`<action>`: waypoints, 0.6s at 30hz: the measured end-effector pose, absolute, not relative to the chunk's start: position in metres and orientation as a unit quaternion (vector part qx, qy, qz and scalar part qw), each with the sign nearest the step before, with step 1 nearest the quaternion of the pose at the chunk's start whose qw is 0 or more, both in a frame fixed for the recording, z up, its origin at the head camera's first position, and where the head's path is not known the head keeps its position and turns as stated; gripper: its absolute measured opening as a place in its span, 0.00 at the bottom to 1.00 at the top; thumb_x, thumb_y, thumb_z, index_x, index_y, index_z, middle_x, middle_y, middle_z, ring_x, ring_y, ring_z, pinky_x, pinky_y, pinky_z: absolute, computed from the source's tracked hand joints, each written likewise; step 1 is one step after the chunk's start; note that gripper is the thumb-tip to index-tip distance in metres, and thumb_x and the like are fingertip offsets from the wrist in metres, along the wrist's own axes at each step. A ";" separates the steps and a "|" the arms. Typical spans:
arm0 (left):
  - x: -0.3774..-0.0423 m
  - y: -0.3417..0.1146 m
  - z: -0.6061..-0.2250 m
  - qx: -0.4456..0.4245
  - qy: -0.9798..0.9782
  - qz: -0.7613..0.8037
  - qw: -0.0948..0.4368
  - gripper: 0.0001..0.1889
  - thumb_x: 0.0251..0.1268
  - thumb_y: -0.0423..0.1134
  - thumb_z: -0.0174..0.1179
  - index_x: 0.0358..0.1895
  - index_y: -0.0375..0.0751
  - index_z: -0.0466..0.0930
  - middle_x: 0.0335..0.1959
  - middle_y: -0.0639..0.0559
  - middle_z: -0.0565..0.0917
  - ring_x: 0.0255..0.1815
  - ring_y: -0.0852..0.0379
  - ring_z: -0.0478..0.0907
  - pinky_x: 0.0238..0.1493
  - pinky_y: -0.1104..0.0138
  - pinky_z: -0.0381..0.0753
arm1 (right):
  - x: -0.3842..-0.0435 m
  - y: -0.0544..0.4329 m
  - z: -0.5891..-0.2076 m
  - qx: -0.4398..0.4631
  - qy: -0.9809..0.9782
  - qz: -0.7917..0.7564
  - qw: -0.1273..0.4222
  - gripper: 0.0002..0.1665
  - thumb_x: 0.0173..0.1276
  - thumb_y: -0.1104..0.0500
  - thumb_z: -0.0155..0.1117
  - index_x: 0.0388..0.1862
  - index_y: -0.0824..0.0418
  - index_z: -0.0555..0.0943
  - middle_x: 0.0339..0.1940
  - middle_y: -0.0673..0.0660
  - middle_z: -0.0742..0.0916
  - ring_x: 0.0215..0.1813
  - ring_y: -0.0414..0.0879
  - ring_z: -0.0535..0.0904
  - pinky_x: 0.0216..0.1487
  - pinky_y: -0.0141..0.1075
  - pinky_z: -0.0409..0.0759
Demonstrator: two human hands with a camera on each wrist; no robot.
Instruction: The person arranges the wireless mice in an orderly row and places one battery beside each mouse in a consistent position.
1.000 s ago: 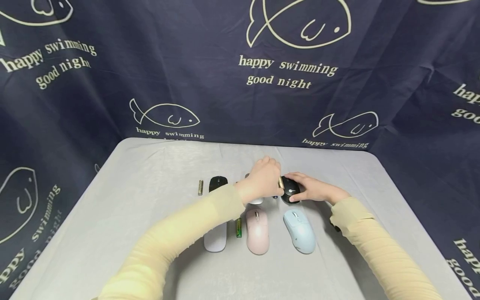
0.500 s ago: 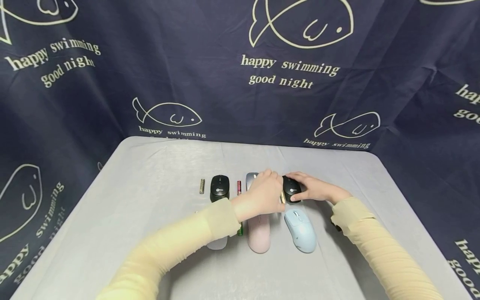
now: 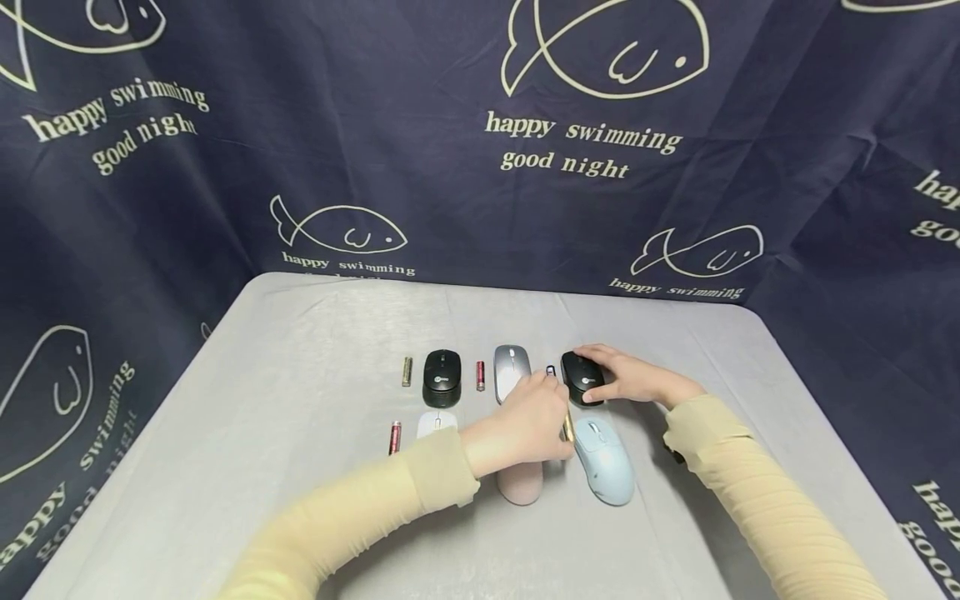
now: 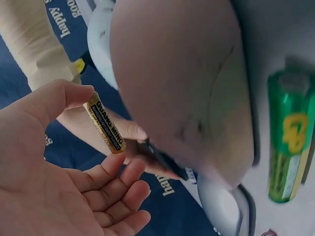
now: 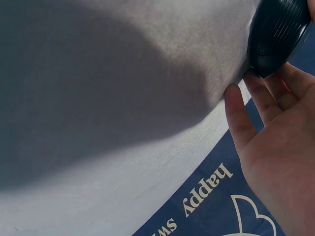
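Observation:
My left hand pinches a gold battery between thumb and fingertip, its other fingers loosely bent. In the head view this hand hangs over the pink mouse, hiding its front, with the battery beside the front end of the light blue mouse. At the back right, my right hand grips a black mouse on the table, thumb at the near end and fingers at the far end. A green battery shows in the left wrist view; the left arm covers it in the head view.
A silver mouse, another black mouse and a white mouse lie on the grey tabletop. Between and beside them are two red batteries, a dark battery and another gold battery. A navy printed cloth surrounds the table.
My left hand has come nearer with the gold battery, from beside the right black mouse to over the pink mouse, uncovering the silver mouse. My right hand keeps its hold.

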State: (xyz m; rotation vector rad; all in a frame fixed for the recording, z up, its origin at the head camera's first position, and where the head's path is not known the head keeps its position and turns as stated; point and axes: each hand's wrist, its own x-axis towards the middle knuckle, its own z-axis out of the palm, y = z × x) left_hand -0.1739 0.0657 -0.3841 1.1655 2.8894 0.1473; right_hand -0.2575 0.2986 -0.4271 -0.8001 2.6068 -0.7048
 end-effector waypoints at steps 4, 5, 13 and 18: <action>-0.169 0.066 -0.391 0.378 0.925 0.039 0.012 0.29 0.46 0.62 0.64 0.44 0.42 0.76 0.37 0.55 0.76 0.41 0.58 0.66 0.44 0.68 0.69 | -0.257 0.299 -0.427 -0.283 0.913 -0.246 0.159 0.52 0.55 0.44 0.71 0.70 0.68 0.61 0.69 0.69 0.65 0.70 0.66 0.59 0.68 0.60 0.56; -0.168 0.067 -0.392 0.379 0.925 0.037 0.013 0.29 0.46 0.62 0.64 0.45 0.41 0.76 0.38 0.54 0.77 0.41 0.58 0.66 0.44 0.69 0.69 | -0.257 0.299 -0.427 -0.283 0.913 -0.247 0.158 0.52 0.55 0.45 0.71 0.70 0.68 0.61 0.69 0.69 0.65 0.70 0.66 0.59 0.68 0.60 0.56; -0.159 0.069 -0.409 0.390 0.920 0.014 0.026 0.30 0.45 0.62 0.64 0.44 0.42 0.76 0.35 0.55 0.76 0.38 0.59 0.66 0.42 0.69 0.69 | -0.257 0.298 -0.427 -0.283 0.912 -0.251 0.157 0.51 0.54 0.45 0.71 0.70 0.69 0.61 0.69 0.70 0.65 0.70 0.67 0.59 0.68 0.61 0.56; -0.155 0.072 -0.413 0.381 0.924 -0.001 0.032 0.27 0.45 0.61 0.65 0.42 0.43 0.76 0.34 0.56 0.75 0.38 0.59 0.66 0.43 0.69 0.68 | -0.257 0.299 -0.429 -0.283 0.912 -0.253 0.157 0.51 0.54 0.45 0.71 0.70 0.68 0.61 0.69 0.69 0.66 0.70 0.66 0.59 0.68 0.61 0.56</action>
